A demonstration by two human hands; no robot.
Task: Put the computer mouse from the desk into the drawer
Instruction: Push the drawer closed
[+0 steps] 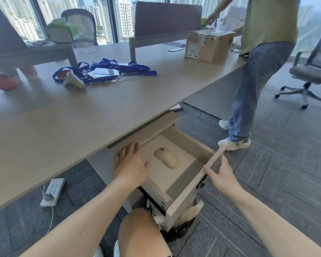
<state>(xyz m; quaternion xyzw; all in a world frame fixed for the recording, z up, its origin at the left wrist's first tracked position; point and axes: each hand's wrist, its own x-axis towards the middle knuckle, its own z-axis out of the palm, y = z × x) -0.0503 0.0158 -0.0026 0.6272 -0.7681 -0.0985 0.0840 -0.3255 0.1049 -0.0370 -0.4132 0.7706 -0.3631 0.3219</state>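
While hands hover, mouse [167, 157] lies (drawer [185, 188] open).

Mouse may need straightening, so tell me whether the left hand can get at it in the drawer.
Probably yes. The left hand is over the open drawer, beside the mouse, with nothing between them; the desk edge does not cover it.

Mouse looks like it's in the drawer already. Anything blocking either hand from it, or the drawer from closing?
Nothing visible. The mouse lies alone on the drawer floor. The left hand hovers just left of it; the right hand touches the drawer's front edge. Its path under the desk looks clear.
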